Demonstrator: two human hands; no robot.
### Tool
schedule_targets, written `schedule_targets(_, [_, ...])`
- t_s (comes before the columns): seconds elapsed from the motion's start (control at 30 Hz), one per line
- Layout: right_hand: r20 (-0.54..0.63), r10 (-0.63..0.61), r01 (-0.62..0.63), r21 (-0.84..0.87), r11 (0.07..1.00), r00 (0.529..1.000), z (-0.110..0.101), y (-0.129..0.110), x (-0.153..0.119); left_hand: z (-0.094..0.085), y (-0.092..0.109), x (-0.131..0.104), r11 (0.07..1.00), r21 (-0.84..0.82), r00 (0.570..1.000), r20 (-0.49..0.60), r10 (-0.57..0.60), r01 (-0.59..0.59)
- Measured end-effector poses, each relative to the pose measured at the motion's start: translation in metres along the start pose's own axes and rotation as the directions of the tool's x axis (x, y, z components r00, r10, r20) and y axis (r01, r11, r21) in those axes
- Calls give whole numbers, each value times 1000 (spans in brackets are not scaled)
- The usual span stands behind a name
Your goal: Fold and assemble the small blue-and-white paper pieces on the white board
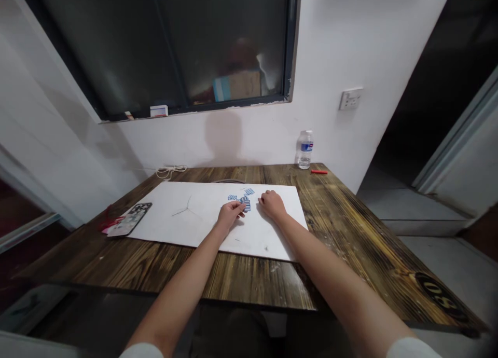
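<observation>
My left hand (230,214) is closed, thumb and fingertips pinching a small flat blue-and-white striped piece (247,205) just over a white board. Close by lie more such pieces, one blue-and-white piece (232,197) on the left and another striped piece (249,191) farther back. They look like paper or card cut-outs, but their exact kind is too small to tell. To the right, my right hand (273,204) rests on the board with its fingers curled in. Whether anything is between those fingers is hidden. The white board (206,233) lies flat beneath both hands.
A phone-like patterned object (136,219) overlaps the board's left end. On the wooden table (334,228) stand a water bottle (305,150) and a red pen-like stick (319,172) near the wall. A bundled white cord (171,169) lies at the back left.
</observation>
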State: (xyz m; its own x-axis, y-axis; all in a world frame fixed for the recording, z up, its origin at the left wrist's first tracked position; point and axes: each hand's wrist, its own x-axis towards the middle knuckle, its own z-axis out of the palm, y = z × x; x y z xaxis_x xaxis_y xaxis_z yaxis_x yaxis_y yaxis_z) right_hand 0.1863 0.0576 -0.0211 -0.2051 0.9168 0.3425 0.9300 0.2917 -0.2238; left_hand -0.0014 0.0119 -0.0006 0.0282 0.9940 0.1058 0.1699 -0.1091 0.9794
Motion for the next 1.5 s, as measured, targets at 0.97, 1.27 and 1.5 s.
schedule_targets(0.97, [-17, -176, 177, 177, 968, 984, -1, 9, -9, -1, 3, 0, 1000, -14, 1000, -10, -5, 5])
schedule_targets(1.27, [125, -178, 170, 65, 983, 976, -13, 3, -10, -1, 1, 0, 999, -38, 1000, -11, -11, 11])
schedule_targets(1.5, [119, -168, 166, 25, 986, 979, -19, -4, -12, -2, -1, 3, 999, -34, 999, -32, -10, 9])
